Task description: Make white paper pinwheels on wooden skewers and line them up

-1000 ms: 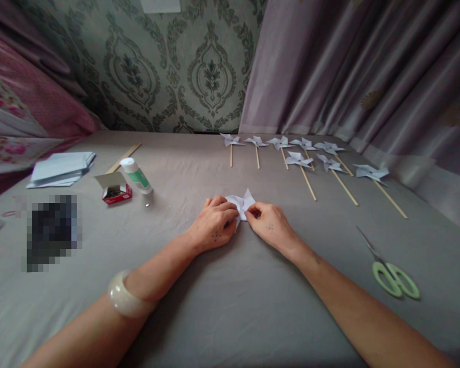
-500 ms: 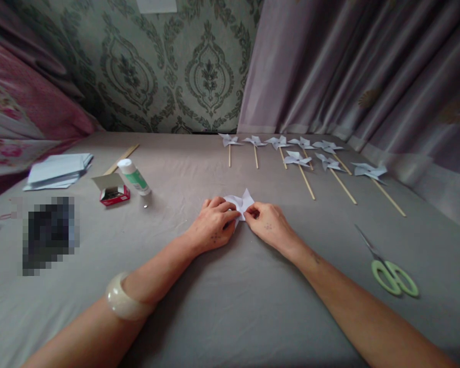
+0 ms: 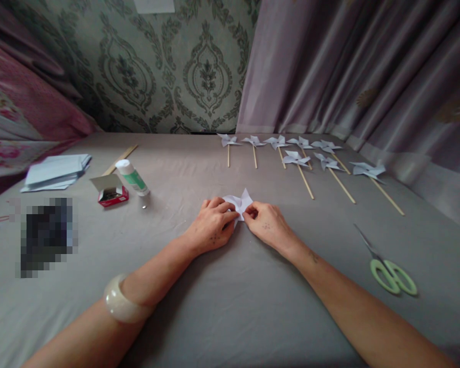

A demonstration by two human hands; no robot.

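A white paper pinwheel (image 3: pixel 238 203) without a visible stick lies between my two hands at the middle of the bed-like surface. My left hand (image 3: pixel 216 223) presses and grips its left side, fingers curled over the paper. With thumb and index finger pinched together, my right hand (image 3: pixel 267 223) holds the pinwheel's right side near its centre. The fingertips hide part of the folds, and I cannot make out whether anything small is pinched there. A glue stick (image 3: pixel 132 177) with a white cap stands beyond my left hand, tilted in view.
Several finished pinwheels on sticks (image 3: pixel 296 159) lie at the back right. Scissors (image 3: pixel 391 271) with green handles rest at right. At left are an open red box (image 3: pixel 113 195), wooden sticks (image 3: pixel 121 159), stacked paper (image 3: pixel 55 171) and a blurred-out dark object (image 3: pixel 48 235).
The view has shifted very slightly, so things at the sides appear a little further left. Both hands keep their places on the paper pinwheel.
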